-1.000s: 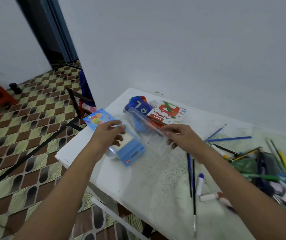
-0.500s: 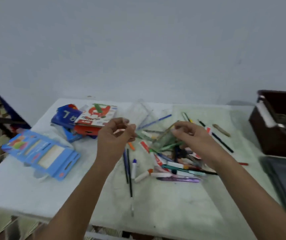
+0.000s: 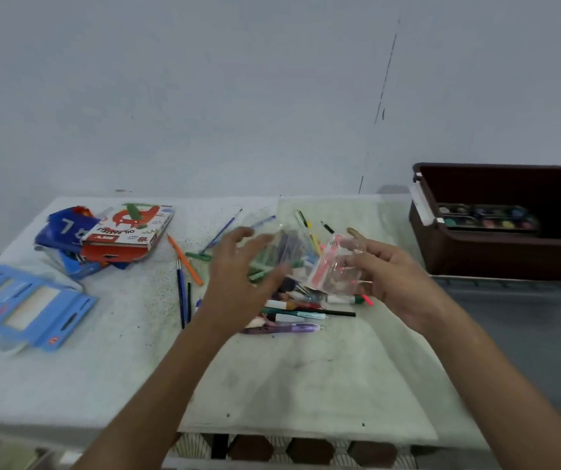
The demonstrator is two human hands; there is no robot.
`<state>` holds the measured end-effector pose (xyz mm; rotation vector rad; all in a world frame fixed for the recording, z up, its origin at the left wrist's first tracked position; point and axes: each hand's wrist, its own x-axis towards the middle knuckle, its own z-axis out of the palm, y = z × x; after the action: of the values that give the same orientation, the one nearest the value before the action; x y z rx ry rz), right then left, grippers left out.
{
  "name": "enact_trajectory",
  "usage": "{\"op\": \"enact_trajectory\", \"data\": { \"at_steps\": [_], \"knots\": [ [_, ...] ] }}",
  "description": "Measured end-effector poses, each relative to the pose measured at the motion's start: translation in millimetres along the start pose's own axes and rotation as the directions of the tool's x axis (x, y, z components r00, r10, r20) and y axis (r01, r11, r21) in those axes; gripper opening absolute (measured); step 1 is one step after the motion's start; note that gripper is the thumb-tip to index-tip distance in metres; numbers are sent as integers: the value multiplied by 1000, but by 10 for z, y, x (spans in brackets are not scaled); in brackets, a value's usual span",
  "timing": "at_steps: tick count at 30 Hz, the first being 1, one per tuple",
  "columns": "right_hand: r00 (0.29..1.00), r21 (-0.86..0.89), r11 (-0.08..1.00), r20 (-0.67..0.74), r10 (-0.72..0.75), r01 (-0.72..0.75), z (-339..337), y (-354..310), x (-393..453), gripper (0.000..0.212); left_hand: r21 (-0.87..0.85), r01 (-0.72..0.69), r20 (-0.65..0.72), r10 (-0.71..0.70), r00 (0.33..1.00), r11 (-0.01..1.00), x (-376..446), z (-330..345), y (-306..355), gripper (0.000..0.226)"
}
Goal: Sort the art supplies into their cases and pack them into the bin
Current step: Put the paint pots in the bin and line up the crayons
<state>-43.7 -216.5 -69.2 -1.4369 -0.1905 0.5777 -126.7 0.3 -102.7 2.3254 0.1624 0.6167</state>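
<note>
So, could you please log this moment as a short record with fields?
left hand: fingers spread, blurred, at the clear plastic case
right hand: grips the same case
case position: held above the pile of pens and markers
bin: brown, right of the pile, paint palette inside
boxes: oil pastels box and blue case on the table, left

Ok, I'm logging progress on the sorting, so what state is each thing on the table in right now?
clear plastic case: held up over the pile by both hands, blurred.
left hand: fingers on the case's left side.
right hand: grips the case's right side.
brown bin: open, a paint palette inside.
oil pastel box: lying flat on the other boxes.
blue case: lying opened out flat.
pens and brushes: loose, unsorted.
</note>
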Motion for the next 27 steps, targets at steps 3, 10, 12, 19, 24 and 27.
{"op": "enact_trajectory", "data": {
  "at_steps": [3,10,12,19,24,27],
  "knots": [
    [1000,-44,999,-4,24,-24,-153,80,-98,24,-96,215,-7,-216,976,972,-7,-39,-59,50],
    [993,-269,963,-116,4,-36,-339,438,-265,17,-291,439,144,-415,898,850,-387,-6,-81,26],
    [988,-388,921,-150,-37,-24,-344,611,-332,17,-188,445,121,-429,895,875,-561,13,-98,25],
    [977,-800,596,-172,-128,-63,-301,993,-569,34,135,396,136,-413,901,908,-1024,126,-140,34],
    [975,-817,573,-177,-137,-68,-278,1042,-513,33,250,331,121,-368,922,910,-1053,158,-237,34],
    [971,-852,522,-160,-181,-43,-244,1065,-491,34,319,306,131,-362,923,897,-1036,149,-271,38]
  ]
}}
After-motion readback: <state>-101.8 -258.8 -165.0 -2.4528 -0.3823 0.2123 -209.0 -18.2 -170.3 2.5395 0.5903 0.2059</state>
